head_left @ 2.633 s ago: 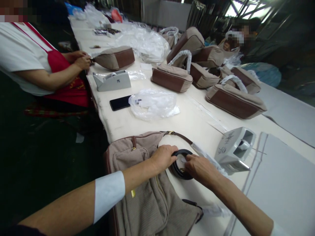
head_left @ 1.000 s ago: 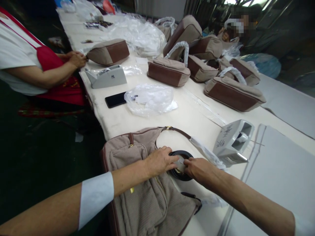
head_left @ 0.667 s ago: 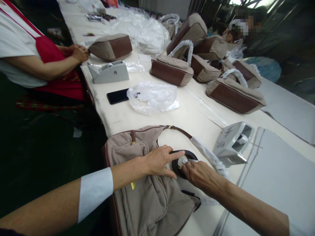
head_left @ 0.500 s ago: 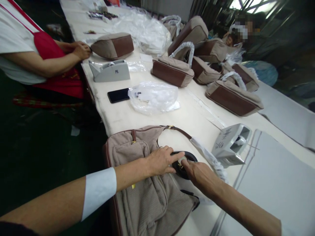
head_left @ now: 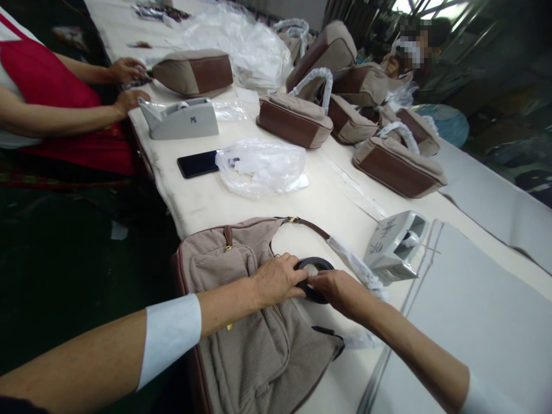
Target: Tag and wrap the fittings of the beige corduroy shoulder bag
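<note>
A coiled dark strap (head_left: 318,263) is held between my two hands, over the table beside a taupe corduroy bag with brown trim (head_left: 254,351). My left hand (head_left: 278,280) grips the coil's left side, its wrist lying across the bag. From the right, my right hand (head_left: 345,292) has its fingers closed at the coil, fingertips reaching into its middle; they hide part of it. The bag lies flat with its front pocket up. Its brown shoulder strap (head_left: 314,227) curves behind the coil, partly wrapped in white film (head_left: 351,259).
A grey tape dispenser (head_left: 394,247) stands right of the bag; a second dispenser (head_left: 183,122) is farther back. Past the bag are a phone (head_left: 198,164) and a plastic bag (head_left: 263,169). Several finished bags (head_left: 295,123) fill the far side. A co-worker in a red apron (head_left: 52,86) sits at left.
My right fingers have drawn together at the coil, and my left forefinger is now bent against it. The view has shifted slightly. The co-worker's hands have moved apart.
</note>
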Demonstrator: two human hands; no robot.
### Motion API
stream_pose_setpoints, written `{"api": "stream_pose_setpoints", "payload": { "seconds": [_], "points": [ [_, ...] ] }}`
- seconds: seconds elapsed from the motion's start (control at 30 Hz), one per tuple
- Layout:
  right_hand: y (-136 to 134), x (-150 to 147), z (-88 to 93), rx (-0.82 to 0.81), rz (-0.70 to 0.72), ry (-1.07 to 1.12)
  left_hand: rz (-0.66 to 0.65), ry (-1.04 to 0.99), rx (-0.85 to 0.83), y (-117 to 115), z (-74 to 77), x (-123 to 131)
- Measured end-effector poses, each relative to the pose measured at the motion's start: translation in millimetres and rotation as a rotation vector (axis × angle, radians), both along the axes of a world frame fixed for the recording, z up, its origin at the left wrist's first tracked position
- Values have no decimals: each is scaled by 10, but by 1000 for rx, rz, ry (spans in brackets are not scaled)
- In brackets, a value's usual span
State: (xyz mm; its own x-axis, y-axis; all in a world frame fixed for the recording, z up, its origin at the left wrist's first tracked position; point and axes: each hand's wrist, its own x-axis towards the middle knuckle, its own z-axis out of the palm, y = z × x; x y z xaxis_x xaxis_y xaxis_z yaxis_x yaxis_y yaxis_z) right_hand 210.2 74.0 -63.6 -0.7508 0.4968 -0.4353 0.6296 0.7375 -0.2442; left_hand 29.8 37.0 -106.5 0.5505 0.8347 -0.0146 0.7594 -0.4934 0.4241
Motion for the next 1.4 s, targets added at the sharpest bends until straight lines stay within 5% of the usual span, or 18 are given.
{"api": "stream_pose_setpoints", "payload": {
  "seconds": [0.3, 0.57, 0.9, 1.03, 1.23, 1.4],
  "points": [
    [390, 55, -30, 111, 629, 94, -9, -72, -20, 14, -49, -39],
    [448, 92, -131, 148, 737, 68, 0, -89, -29, 15, -39, -43],
    [383, 85, -124, 92, 614, 38, 30, -104, -16, -3, -41, -33],
    [278, 14, -148, 100, 429, -7, 32, -114, -17, -2, -36, -38],
    [82, -277, -92, 190, -214, -161, 88, -167, -58, -33, -28, -35],
    [129, -374, -34, 133, -588, -207, 76, -167, -49, -65, 6, 18]
  ]
}}
